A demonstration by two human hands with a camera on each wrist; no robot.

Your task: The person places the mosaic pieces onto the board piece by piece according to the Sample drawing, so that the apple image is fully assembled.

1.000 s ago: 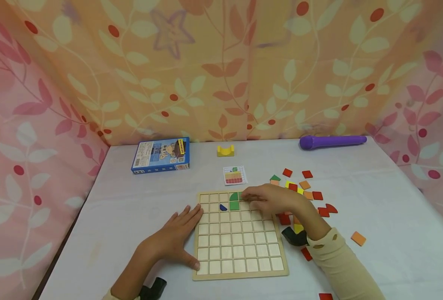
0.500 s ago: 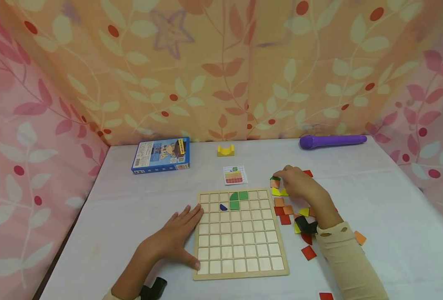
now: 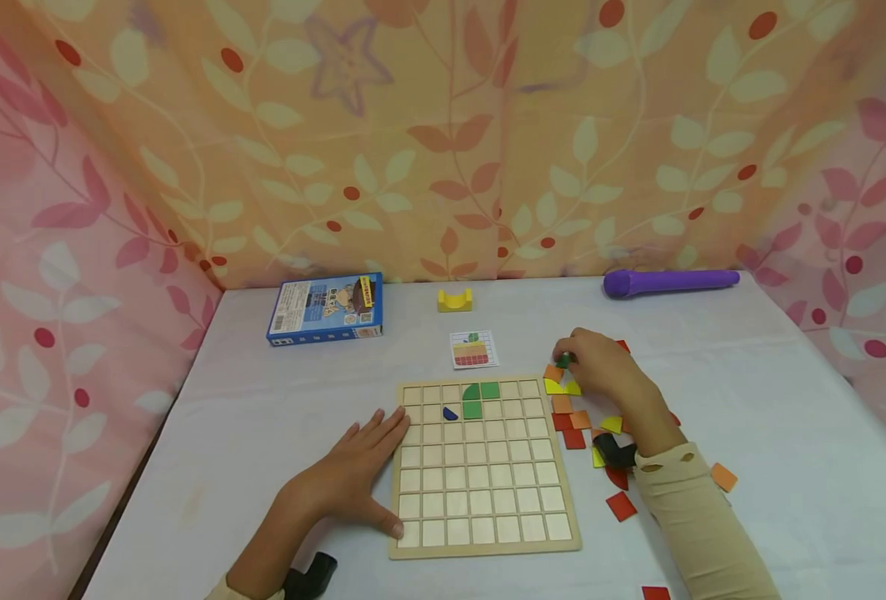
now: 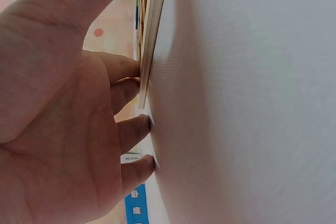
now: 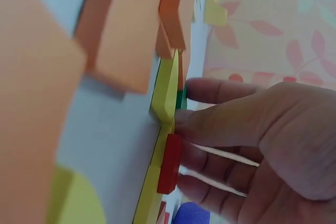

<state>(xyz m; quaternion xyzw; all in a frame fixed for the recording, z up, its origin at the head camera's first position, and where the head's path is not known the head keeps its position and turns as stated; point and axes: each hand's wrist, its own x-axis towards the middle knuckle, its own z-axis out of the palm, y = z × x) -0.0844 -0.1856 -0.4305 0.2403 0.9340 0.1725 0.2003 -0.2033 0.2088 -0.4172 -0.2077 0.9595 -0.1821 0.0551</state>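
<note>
On the table [image 3: 225, 417], head view: left hand [image 3: 348, 477] spread against grid board [image 3: 478, 477], likely bracing it; right hand [image 3: 603, 367] pinches green tile [image 3: 565, 361] off board's far right corner. Left wrist: fingertips at board edge. Right wrist: thumb-and-finger hold, presumably for control.

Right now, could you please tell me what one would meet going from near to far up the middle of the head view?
Wooden grid board, printed pattern card, yellow notched block, floral curtain.
</note>
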